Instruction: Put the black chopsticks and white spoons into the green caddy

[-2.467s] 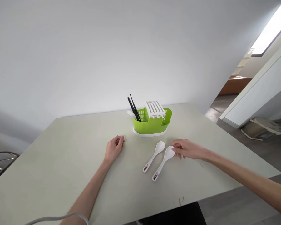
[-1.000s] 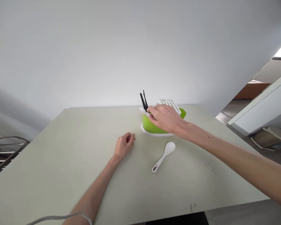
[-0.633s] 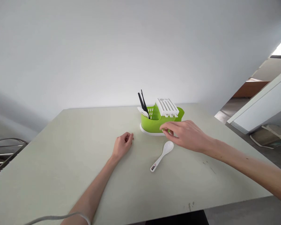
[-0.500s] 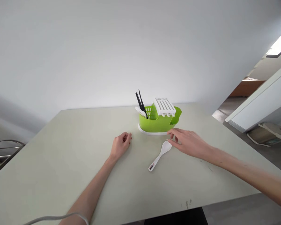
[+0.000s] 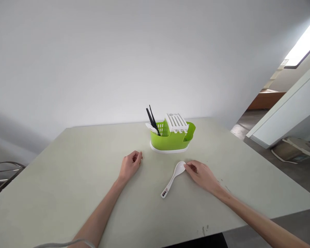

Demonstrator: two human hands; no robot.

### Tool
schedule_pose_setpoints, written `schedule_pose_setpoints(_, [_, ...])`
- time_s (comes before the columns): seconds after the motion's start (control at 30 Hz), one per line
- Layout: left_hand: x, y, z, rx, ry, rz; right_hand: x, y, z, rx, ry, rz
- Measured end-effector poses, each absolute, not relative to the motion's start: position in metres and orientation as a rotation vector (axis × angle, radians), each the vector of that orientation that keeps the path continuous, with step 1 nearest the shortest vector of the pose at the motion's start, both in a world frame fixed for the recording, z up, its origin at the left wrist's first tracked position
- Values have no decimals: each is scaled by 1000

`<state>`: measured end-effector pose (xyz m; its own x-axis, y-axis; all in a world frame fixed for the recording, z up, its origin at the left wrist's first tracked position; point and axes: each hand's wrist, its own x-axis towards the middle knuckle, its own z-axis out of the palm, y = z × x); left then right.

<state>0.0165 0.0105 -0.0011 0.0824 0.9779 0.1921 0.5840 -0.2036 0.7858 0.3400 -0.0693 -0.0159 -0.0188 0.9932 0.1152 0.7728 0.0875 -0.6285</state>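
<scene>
A white spoon [image 5: 172, 178] lies on the table, its bowl toward the back right and its printed handle end toward me. My right hand [image 5: 200, 174] has thumb and fingers pinched at the right edge of the spoon's bowl. On the table to the left rests my left hand [image 5: 130, 165], fingers curled in, with nothing visible in it. Behind both hands stands a green cutlery holder [image 5: 170, 142] with a white slotted top and a white base. Black chopsticks [image 5: 152, 120] and another white spoon [image 5: 151, 128] lean in its left compartment.
The pale table [image 5: 93, 148] runs back to a plain wall [image 5: 119, 62]. A grey cable [image 5: 64, 245] crosses my left forearm at the bottom. Left of the table is a metal rack [image 5: 5, 175]; to the right are a white panel [image 5: 286, 103] and the floor.
My right hand has come away from the front of the holder, lowered to the spoon, and closed its fingers at the bowl's edge. The view has shifted slightly. My left hand stays curled.
</scene>
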Motion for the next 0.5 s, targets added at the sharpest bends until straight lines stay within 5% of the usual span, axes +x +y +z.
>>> schedule_pose_setpoints(0.5, [19, 6, 2, 1851, 1516, 954, 339, -64, 15, -1666, -1802, 396])
